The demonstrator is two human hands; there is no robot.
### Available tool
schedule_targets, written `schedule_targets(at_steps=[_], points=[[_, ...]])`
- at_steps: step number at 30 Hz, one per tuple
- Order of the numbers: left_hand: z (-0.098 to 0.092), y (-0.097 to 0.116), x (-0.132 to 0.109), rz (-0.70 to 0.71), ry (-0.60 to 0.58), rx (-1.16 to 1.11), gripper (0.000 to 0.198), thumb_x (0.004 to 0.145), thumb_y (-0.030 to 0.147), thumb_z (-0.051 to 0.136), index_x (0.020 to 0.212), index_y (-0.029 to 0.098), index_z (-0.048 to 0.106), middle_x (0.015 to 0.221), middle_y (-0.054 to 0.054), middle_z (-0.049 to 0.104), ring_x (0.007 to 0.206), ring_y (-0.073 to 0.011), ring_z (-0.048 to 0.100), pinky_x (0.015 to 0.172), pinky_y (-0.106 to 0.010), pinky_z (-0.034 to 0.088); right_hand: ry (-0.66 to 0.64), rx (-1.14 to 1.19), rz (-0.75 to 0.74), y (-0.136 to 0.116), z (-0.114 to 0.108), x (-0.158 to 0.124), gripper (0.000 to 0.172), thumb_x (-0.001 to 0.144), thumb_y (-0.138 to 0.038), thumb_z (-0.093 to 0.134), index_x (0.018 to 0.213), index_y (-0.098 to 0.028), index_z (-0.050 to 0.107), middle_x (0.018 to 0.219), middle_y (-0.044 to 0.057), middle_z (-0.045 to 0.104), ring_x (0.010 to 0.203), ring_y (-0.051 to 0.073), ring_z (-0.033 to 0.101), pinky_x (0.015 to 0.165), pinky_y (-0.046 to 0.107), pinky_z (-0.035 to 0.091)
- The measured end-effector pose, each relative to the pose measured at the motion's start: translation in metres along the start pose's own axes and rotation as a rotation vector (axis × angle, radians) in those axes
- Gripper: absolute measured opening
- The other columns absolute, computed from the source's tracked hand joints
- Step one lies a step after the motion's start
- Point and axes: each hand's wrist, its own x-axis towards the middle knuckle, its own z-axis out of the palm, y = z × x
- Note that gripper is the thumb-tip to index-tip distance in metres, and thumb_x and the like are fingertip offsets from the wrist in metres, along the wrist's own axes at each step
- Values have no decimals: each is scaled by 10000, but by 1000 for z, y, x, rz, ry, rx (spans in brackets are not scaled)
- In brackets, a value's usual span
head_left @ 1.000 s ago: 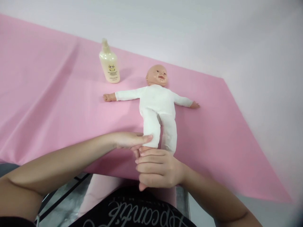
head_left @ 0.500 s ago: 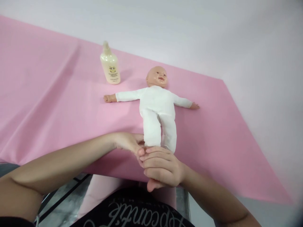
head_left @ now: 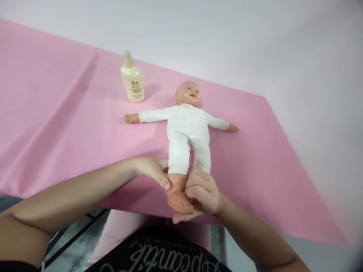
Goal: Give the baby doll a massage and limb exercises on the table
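A baby doll (head_left: 188,121) in a white cloth body lies on its back, arms spread, its legs toward me. My left hand (head_left: 154,172) holds the doll's leg on the left from its outer side, thumb on the ankle and the other fingers hidden behind. The bare foot (head_left: 180,203) of that leg points toward me, toes showing. Against the inner side of this foot, my right hand (head_left: 202,192) is curled, with its thumb stretched out below the toes. It covers the lower end of the doll's other leg.
A pump bottle (head_left: 133,83) of pale yellow liquid stands up and to the left of the doll. A pink cloth (head_left: 70,113) covers the table, creased on the left, its near edge just under my hands. Behind is a white surface (head_left: 227,37).
My right hand has shifted off the top of the foot to its right side, with the fingers more curled, uncovering the ankle and toes. My left hand stays at the leg.
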Motion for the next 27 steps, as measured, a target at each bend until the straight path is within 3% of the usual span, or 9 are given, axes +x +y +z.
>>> schedule_targets(at_steps=[4, 11, 13, 19, 23, 27], points=[[0, 5, -1, -15, 24, -11, 553, 670, 397, 864, 1124, 147, 675, 1083, -79, 725, 1041, -253, 670, 922, -368, 546, -65, 43, -53, -2, 0, 0, 405, 899, -383, 674, 706, -244, 346, 570, -81, 373, 515, 93, 384, 502, 257, 320], [-2, 5, -4, -36, 83, -26, 576, 626, 326, 897, 1128, 155, 672, 1091, -87, 725, 1048, -264, 678, 945, -404, 535, -45, -17, -154, -6, -2, 2, 463, 833, -242, 755, 629, -233, 340, 536, -87, 334, 500, 89, 331, 503, 251, 316], [-2, 5, -5, -39, 89, -24, 582, 623, 312, 898, 1136, 159, 670, 1120, -91, 719, 1082, -273, 669, 967, -421, 524, -82, -54, -153, -6, -1, 2, 459, 824, -297, 767, 627, -230, 358, 540, -81, 355, 503, 89, 349, 514, 253, 328], [-1, 7, -5, -47, 68, -22, 622, 651, 326, 878, 1202, 168, 637, 1126, -85, 718, 1084, -268, 664, 960, -424, 527, -148, -113, 63, 1, 1, 0, 493, 832, -640, 631, 686, -224, 412, 587, -51, 416, 521, 96, 396, 525, 256, 347], [-2, 5, -4, -59, 46, 24, 636, 634, 321, 888, 1203, 184, 640, 1193, -77, 697, 1161, -261, 625, 1016, -416, 495, -100, -67, -36, 0, 1, 1, 470, 860, -548, 659, 650, -227, 386, 574, -58, 394, 527, 97, 385, 519, 260, 338], [-5, 5, -4, -53, 58, 48, 616, 629, 334, 891, 1174, 164, 660, 1146, -85, 713, 1101, -257, 651, 975, -407, 522, -82, -45, -149, -4, -2, 3, 472, 872, -373, 707, 604, -233, 344, 547, -69, 344, 524, 102, 346, 509, 260, 329]])
